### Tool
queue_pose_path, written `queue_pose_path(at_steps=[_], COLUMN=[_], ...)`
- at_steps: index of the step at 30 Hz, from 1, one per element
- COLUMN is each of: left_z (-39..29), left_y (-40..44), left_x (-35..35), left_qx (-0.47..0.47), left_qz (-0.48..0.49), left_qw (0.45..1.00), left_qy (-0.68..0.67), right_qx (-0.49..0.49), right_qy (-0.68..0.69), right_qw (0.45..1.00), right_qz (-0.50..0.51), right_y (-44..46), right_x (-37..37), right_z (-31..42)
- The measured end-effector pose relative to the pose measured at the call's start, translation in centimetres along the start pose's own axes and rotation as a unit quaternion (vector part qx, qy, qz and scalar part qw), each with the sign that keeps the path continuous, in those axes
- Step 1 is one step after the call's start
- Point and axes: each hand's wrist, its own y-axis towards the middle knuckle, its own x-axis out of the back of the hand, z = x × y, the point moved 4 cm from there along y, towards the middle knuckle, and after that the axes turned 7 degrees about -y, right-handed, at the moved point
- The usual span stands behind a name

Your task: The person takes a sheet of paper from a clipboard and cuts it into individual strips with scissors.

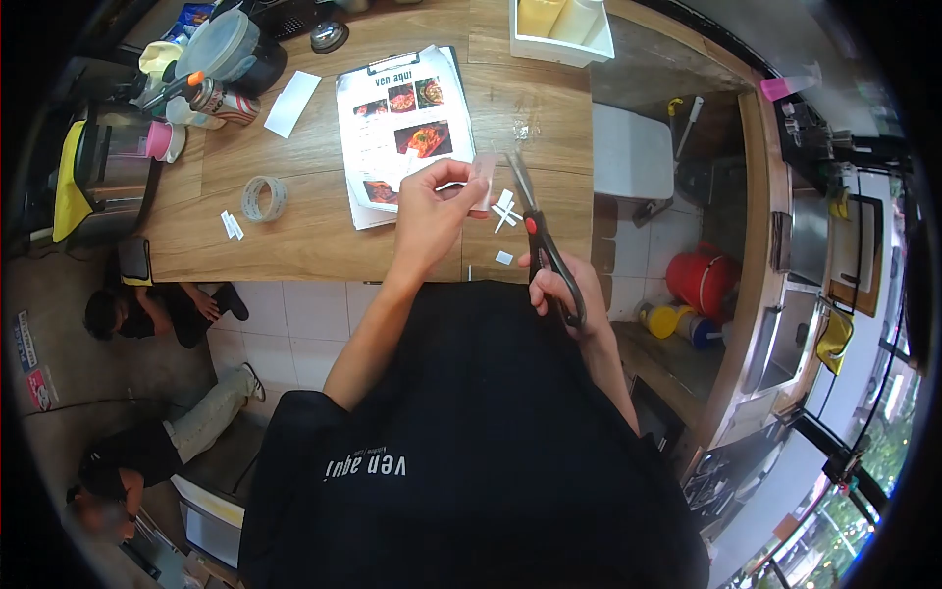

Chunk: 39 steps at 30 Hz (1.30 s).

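Observation:
My left hand (435,206) pinches a small pale strip (484,175), either paper or tape, over the right edge of a clipboard menu (400,103). My right hand (564,292) grips the black handles of a pair of scissors (533,221), whose blades point away from me and end just right of the strip. Between strip and scissors a narrow gap shows. White paper scraps (504,210) lie on the wooden table below the hands. A roll of clear tape (264,198) rests farther left, near more small paper slips (233,226).
The wooden table (324,240) ends in front of my black apron. Folded white paper (292,104), a call bell (329,37) and a lidded tub (218,51) sit at the back left. A white bin with bottles (560,56) stands back right. Two people are at the lower left.

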Motion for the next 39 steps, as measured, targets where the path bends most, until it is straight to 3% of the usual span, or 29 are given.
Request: queue_pose_path(at_steps=[5, 7, 9, 16, 28, 39], left_z=[-0.7, -1.5, -1.9, -3.2, -5.0, -5.2], left_y=[-0.6, -0.8, -1.0, -1.6, -2.1, -2.4], left_x=[1.6, 1.5, 1.1, -1.6, -2.9, -3.2], left_qx=[-0.008, -0.002, 0.002, -0.009, -0.018, -0.025], left_qz=[-0.017, -0.042, -0.036, -0.006, 0.010, 0.005], left_qw=[0.992, 0.994, 0.998, 0.987, 0.991, 0.987], left_qy=[0.125, 0.100, 0.054, -0.158, -0.130, -0.161], right_qx=[-0.002, 0.011, 0.094, 0.137, 0.149, 0.165], right_qy=[-0.107, -0.135, -0.175, -0.228, -0.180, -0.233], right_qw=[0.994, 0.990, 0.979, 0.963, 0.972, 0.957], right_qz=[-0.034, -0.045, -0.046, -0.034, -0.024, -0.048], right_y=[-0.2, -0.4, -0.4, -0.8, -2.1, -2.7], right_x=[0.0, -0.1, -0.5, -1.7, -2.6, -2.6], right_z=[-0.1, 0.1, 0.9, 1.7, 2.9, 3.5])
